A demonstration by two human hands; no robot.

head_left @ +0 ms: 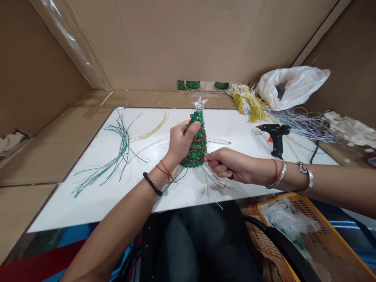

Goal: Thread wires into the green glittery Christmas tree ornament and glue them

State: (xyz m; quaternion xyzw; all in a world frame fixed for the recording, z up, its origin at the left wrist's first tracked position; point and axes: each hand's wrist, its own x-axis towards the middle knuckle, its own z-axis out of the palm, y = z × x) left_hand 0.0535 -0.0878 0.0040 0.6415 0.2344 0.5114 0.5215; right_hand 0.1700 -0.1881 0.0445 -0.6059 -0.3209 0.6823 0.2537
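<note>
A small green glitter Christmas tree (198, 150) with red spiral trim and a silver star (199, 103) on top stands above the white board (88, 203). My left hand (179, 143) wraps around the tree's left side, thumb across its upper part. My right hand (227, 164) pinches at the tree's lower right edge, fingers closed on the trim or a thin strand there; which one I cannot tell. Thin yellow and dark strands (211, 182) spread out from under the tree's base.
Loose green strands (117, 150) and yellow strands (152, 131) lie on the board's left. A black glue gun (275, 135) stands at the right, with yellow wire bundles (248, 102), a white plastic bag (289, 86) behind. An orange basket (308, 231) sits lower right. Cardboard walls surround.
</note>
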